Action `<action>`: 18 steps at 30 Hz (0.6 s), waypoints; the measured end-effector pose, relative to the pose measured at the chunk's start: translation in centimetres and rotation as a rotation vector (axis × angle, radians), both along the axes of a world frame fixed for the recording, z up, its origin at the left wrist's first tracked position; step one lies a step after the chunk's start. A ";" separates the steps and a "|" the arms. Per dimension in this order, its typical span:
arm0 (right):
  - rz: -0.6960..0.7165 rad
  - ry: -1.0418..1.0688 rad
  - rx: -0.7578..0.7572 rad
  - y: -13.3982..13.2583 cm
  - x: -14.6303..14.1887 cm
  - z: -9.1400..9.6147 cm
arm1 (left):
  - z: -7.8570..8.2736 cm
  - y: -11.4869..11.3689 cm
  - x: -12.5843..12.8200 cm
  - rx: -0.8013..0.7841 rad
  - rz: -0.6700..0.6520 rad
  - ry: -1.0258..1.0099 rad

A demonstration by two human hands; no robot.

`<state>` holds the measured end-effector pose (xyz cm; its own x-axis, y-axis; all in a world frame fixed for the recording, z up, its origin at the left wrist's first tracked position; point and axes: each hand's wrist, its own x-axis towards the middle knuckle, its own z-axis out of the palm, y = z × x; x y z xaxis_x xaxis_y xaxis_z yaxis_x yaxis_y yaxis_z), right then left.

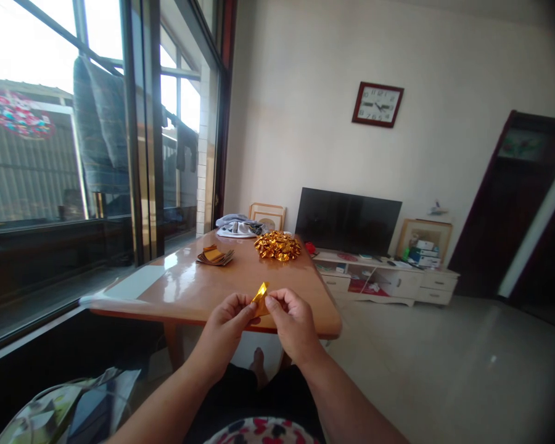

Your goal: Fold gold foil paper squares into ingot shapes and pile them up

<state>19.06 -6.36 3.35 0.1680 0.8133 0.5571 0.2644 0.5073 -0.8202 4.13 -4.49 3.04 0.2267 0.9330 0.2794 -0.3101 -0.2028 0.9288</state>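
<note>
Two hands in narrow pinch: L hand [224, 327] and R hand [293, 325] hold gold foil strip [260, 297] between fingertips, long axis tilted up twd R hand, over near edge of glossy wooden table [180, 281]. Gold foil rosette [277, 245] lies straight ahead of grip; foil stack [215, 256] ahead-L.

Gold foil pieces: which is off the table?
The small gold foil strip held between the left hand and right hand; the flat gold foil stack and large gold foil cluster lie on the wooden table.
</note>
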 end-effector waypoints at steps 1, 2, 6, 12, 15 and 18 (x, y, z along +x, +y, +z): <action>0.008 -0.001 -0.003 0.0 0.0 0.0 | 0.0 0.0 0.0 0.027 0.037 0.016; -0.008 -0.013 0.002 0.0 0.1 0.0 | 0.0 0.1 0.1 0.059 0.098 0.038; -0.178 -0.179 0.076 -0.2 0.2 -0.2 | 0.4 0.3 0.0 0.183 0.306 0.159; -0.388 -0.524 0.251 -0.5 0.0 0.0 | 1.3 0.4 -0.4 0.159 0.185 0.175; -0.465 -0.669 0.299 -0.7 -0.1 0.1 | 1.3 0.7 -0.7 0.141 0.172 0.231; -0.502 -0.753 0.319 -0.8 -0.2 0.0 | 1.4 0.8 -1.1 0.148 0.157 0.279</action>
